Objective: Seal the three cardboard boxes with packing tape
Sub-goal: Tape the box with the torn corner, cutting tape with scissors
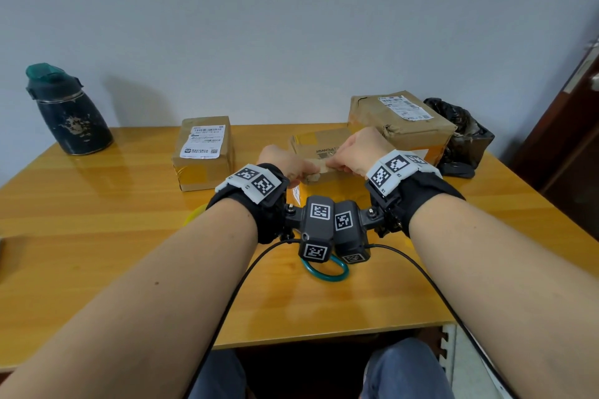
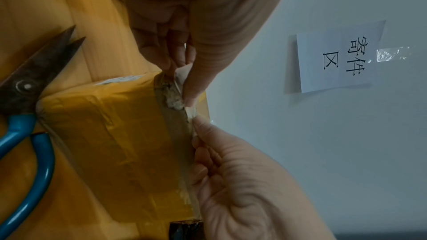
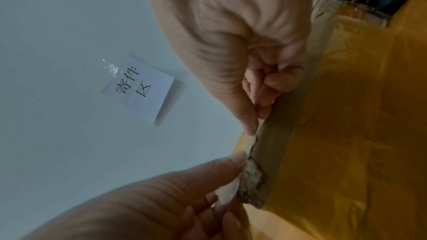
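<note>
I pinch a strip of tape (image 2: 190,114) between thumb and fingertips of both my left hand (image 1: 285,162) and right hand (image 1: 358,150), laying it along the near top edge of the middle box (image 1: 319,155) at frame centre. The left box (image 1: 204,152) and right box (image 1: 402,121) wait behind; I judge about two thirds remains. Only the left wrist view shows the scissors (image 2: 27,116) at its left edge.
</note>
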Tool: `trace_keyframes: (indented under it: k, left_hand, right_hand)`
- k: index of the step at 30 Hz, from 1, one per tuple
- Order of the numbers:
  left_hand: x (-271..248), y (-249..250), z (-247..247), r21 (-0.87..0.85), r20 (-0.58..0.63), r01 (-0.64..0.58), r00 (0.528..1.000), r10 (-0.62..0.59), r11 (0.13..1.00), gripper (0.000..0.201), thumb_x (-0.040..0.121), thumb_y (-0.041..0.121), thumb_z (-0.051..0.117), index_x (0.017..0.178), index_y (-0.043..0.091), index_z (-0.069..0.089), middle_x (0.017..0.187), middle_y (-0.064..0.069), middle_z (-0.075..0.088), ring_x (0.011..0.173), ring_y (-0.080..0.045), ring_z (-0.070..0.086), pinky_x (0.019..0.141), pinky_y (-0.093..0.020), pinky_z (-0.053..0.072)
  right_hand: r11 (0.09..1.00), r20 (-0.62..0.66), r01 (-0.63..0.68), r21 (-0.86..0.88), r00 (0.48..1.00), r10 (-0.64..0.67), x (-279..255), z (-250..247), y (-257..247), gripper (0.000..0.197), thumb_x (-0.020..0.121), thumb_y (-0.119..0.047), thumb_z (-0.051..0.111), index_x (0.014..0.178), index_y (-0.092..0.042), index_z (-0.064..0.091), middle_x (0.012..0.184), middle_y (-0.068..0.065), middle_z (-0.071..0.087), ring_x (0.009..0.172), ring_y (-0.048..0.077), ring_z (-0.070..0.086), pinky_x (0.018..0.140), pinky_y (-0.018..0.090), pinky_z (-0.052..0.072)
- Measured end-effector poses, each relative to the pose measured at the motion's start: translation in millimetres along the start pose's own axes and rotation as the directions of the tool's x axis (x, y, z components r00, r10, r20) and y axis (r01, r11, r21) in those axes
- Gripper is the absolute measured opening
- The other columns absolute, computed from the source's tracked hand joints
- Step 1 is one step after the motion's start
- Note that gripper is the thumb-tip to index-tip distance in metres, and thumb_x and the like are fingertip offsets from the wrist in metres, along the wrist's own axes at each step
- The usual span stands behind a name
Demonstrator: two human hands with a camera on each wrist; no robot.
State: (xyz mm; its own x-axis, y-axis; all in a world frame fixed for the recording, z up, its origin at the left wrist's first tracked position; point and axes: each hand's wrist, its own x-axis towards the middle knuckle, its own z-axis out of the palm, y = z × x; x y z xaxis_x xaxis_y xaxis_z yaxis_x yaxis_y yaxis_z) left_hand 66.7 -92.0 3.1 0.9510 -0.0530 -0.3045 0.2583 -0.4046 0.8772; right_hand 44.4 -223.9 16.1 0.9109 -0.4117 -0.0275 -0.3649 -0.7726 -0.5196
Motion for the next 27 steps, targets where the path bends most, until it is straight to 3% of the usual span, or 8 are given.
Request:
trace_keyframes:
  k: [5,8,10,14,17,19,22,27]
  left_hand:
    - [-0.8,1.1,1.1,-0.019,0.000,0.011,1.000,-0.011,1.000,0.021,0.072,0.010,0.081,0.073,0.003,0.061,0.069,-0.007,0.063,0.065,-0.017,0.055,0.083,-0.032,0.055]
    - [-0.9,0.4,1.3,-0.003,-0.005,0.006,1.000,-0.006,1.000,0.020,0.072,0.008,0.080,0.067,0.005,0.061,0.057,-0.003,0.063,0.066,-0.017,0.055,0.084,-0.032,0.055]
    - [-0.9,0.3,1.2,-0.003,-0.009,0.002,1.000,-0.002,1.000,0.018,0.071,0.008,0.081,0.073,0.003,0.064,0.064,-0.005,0.064,0.067,-0.017,0.056,0.084,-0.032,0.055]
    - [0.1,-0.1,0.7,-0.001,-0.005,0.000,1.000,0.000,1.000,0.024,0.070,0.012,0.084,0.080,0.003,0.065,0.071,-0.007,0.064,0.065,-0.016,0.058,0.083,-0.034,0.058]
    - [0.3,1.0,0.8,0.011,-0.001,-0.001,1.000,0.001,1.000,0.023,0.071,0.012,0.083,0.077,0.004,0.062,0.072,-0.008,0.064,0.067,-0.017,0.059,0.084,-0.035,0.058]
    - [-0.2,1.9,0.6,0.016,-0.001,-0.005,1.000,0.005,1.000,0.024,0.072,0.012,0.082,0.077,0.003,0.061,0.075,-0.008,0.065,0.067,-0.017,0.059,0.084,-0.034,0.058]
    - [-0.1,1.3,-0.3,0.020,0.010,0.002,1.000,-0.002,1.000,0.025,0.072,0.014,0.084,0.077,0.005,0.060,0.078,-0.009,0.067,0.067,-0.017,0.060,0.083,-0.032,0.058]
    - [-3.6,-1.1,-5.5,0.049,0.016,0.041,0.999,-0.042,0.998,0.032,0.074,0.021,0.083,0.081,0.006,0.055,0.070,-0.004,0.052,0.066,-0.015,0.048,0.085,-0.030,0.054]
  right_hand:
    - [1.000,-0.007,0.015,0.006,1.000,-0.015,-4.4,-2.2,0.2,0.034,0.081,-0.027,0.074,0.101,0.001,0.070,0.083,0.007,0.062,0.072,0.016,0.054,0.079,0.030,0.054]
    - [1.000,0.009,0.010,-0.023,1.000,-0.010,-6.5,-2.5,-1.8,0.033,0.082,-0.029,0.074,0.101,-0.002,0.070,0.091,0.009,0.069,0.073,0.017,0.056,0.074,0.028,0.052]
    - [1.000,0.013,0.008,-0.020,1.000,-0.008,-6.8,-2.5,-2.0,0.032,0.082,-0.028,0.074,0.102,-0.003,0.070,0.096,0.010,0.071,0.073,0.017,0.056,0.071,0.026,0.051]
    - [1.000,0.016,0.006,0.003,1.000,-0.006,-7.4,-3.4,-0.4,0.030,0.081,-0.024,0.074,0.099,-0.001,0.071,0.086,0.009,0.066,0.070,0.016,0.055,0.064,0.025,0.048]
    - [1.000,0.012,-0.003,0.013,1.000,0.002,-7.7,-4.2,-0.5,0.021,0.078,-0.024,0.076,0.078,-0.007,0.065,0.072,0.005,0.061,0.058,0.014,0.051,0.056,0.023,0.045]
    - [1.000,0.005,-0.007,0.021,1.000,0.007,-7.1,-4.3,-0.7,0.026,0.077,-0.024,0.077,0.069,-0.010,0.057,0.060,0.002,0.052,0.050,0.012,0.046,0.050,0.022,0.041]
    - [1.000,0.001,-0.002,0.018,1.000,0.002,-6.6,-3.4,-1.1,0.025,0.076,-0.026,0.079,0.075,-0.008,0.061,0.061,0.002,0.053,0.052,0.012,0.048,0.053,0.022,0.044]
    - [1.000,0.006,0.011,-0.020,1.000,-0.011,-5.5,-3.0,-1.9,0.030,0.076,-0.033,0.078,0.075,-0.009,0.060,0.065,0.003,0.056,0.052,0.012,0.049,0.054,0.021,0.044]
